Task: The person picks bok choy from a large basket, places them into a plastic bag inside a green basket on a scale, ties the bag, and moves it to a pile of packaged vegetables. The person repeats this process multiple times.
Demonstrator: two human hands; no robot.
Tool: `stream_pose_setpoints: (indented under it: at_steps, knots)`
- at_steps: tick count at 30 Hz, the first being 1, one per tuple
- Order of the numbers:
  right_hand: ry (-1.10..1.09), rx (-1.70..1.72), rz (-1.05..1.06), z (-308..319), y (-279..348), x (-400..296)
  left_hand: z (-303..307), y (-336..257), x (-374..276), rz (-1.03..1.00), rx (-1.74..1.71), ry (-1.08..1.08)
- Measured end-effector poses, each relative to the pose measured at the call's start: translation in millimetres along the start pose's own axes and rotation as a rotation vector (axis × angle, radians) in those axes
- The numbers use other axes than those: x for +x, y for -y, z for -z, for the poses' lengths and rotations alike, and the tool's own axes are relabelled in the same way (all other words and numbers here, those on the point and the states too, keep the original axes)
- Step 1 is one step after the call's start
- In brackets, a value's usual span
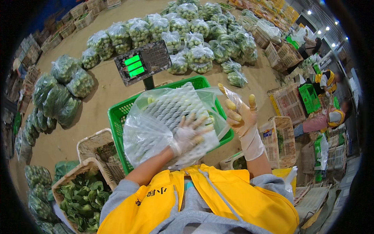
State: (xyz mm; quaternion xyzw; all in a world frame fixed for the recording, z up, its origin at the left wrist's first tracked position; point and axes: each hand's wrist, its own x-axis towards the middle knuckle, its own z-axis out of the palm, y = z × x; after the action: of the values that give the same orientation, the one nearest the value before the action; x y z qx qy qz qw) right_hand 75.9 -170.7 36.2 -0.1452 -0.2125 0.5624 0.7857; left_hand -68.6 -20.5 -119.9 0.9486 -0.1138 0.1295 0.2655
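Note:
Before me a green plastic basket [118, 140] stands below the display of a scale [143, 63]. A large clear plastic bag [146, 140] lies in it, with a sheet of white foam netting [175, 105] over pale green vegetables. My left hand [190, 133], in a thin translucent glove, rests flat on the foam with spread fingers. Raised to the right of the basket is my right hand [241, 112], gloved too, its thumb apart and some fingers curled. Clear film lies at its fingers; whether the hand grips it or it is part of the glove, I cannot tell.
Bagged vegetables [187, 29] are heaped beyond the scale, with more bags [61, 90] at the left. A crate of leafy greens [84, 199] stands at the lower left beside another crate [95, 137]. Crates [279, 140] line the right, where people [324, 120] in yellow vests work.

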Motion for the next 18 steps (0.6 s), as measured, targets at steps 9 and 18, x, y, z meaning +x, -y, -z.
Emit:
stream_pose_setpoints:
  at_steps: [9, 18]
  knots:
    - [-0.502, -1.004, -0.346, -54, 17, 16, -25, 7, 1, 0.093, 0.133, 0.224]
    - [-0.024, -2.703, -0.185, -49, -122, -36, -3, 27, 16, 0.177, -0.323, 0.371]
